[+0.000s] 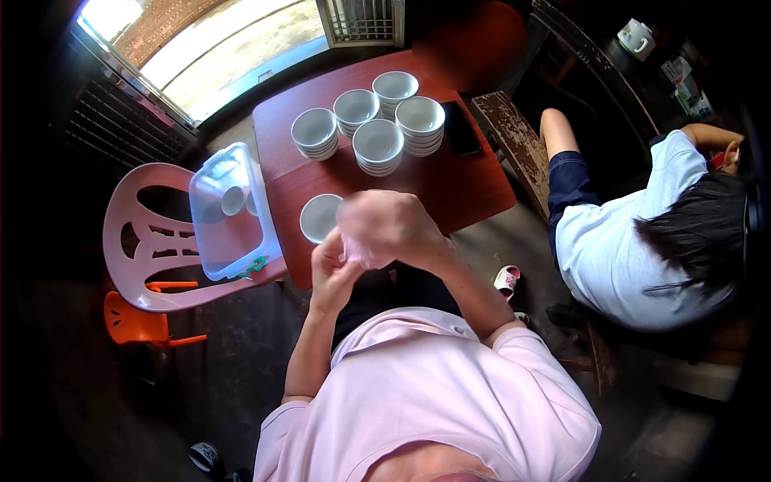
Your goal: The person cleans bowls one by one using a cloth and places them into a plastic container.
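Both hands meet at the table's near edge over a pink cloth (366, 253). My left hand (331, 271) pinches the cloth's left side between thumb and fingers. Blurred by motion, my right hand (394, 226) is closed on it from above. Whether something lies inside the cloth is hidden by the fingers. Just beyond my left hand stands a single white bowl (321, 218), partly covered by my right hand. Farther back on the red-brown table (283, 181) are several stacks of white bowls, the nearest one (378, 147) in front of the others.
At left, a clear plastic bin (220, 256) holding white cups (233, 200) rests on a pink plastic chair (150, 295). A dark phone-like slab (461, 128) lies by the right-hand stacks. Another person (632, 253) sits on a worn wooden bench (512, 138) at right. An orange chair (135, 319) stands lower left.
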The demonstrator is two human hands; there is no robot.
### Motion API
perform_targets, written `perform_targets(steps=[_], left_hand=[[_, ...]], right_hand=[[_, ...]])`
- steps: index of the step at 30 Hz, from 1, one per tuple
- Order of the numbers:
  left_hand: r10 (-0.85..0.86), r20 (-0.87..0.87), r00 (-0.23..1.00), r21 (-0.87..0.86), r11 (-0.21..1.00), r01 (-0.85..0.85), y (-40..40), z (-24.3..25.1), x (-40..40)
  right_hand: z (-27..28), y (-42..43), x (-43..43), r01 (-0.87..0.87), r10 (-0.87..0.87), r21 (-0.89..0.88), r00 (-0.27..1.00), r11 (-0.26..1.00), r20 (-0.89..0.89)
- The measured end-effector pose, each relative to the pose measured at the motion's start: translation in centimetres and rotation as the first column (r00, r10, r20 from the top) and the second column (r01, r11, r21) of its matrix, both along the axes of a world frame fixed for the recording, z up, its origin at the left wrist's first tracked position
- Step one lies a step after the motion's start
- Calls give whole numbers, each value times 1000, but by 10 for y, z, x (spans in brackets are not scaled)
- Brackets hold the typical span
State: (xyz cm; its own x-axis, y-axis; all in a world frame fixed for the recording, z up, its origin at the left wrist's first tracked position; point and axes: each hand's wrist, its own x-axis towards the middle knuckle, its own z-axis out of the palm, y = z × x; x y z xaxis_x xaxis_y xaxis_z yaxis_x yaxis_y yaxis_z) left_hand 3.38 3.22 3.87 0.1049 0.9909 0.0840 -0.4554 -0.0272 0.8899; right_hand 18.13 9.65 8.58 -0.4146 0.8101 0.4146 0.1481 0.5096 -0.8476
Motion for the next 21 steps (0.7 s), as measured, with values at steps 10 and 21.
perform_targets(steps=[10, 21], left_hand=[[-60, 43, 997, 34, 998, 59, 5, 7, -10], [-12, 262, 965, -113, 993, 43, 4, 9, 17]], right_hand=[[-28, 2, 1, -301, -254, -614, 715, 729, -652], [-55, 0, 0, 53, -289, -382, 753, 923, -592]])
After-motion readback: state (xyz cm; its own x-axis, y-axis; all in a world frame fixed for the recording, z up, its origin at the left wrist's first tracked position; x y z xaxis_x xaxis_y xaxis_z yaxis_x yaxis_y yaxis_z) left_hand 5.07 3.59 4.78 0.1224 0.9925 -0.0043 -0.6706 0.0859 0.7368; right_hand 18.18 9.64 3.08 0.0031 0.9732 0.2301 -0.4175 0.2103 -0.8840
